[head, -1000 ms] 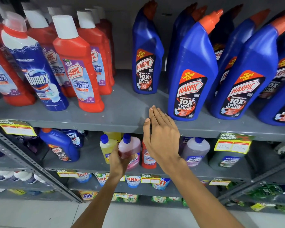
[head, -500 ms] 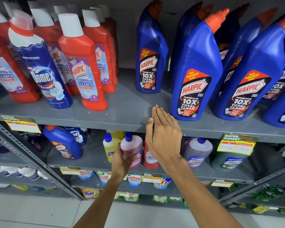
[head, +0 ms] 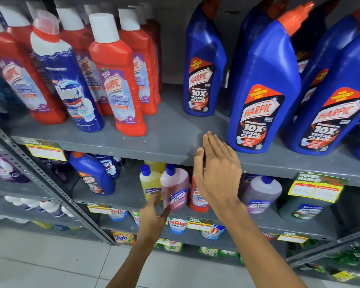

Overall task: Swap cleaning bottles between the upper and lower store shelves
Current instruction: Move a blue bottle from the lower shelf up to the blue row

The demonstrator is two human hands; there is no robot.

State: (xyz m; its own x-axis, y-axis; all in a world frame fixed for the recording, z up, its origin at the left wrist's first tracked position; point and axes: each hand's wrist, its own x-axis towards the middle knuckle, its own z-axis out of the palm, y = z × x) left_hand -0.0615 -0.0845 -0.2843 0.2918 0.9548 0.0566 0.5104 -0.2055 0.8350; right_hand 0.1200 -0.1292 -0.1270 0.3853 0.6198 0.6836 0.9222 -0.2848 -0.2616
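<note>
Two hands: left hand (head: 154, 215) fingers now spread, off pink bottle (head: 175, 188), upright, cap at 12. Right hand (head: 218, 173) flat, fingers together, unchanged.

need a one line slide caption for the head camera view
Left hand open by a pink bottle on the lower shelf; right hand open at the upper shelf.
</note>
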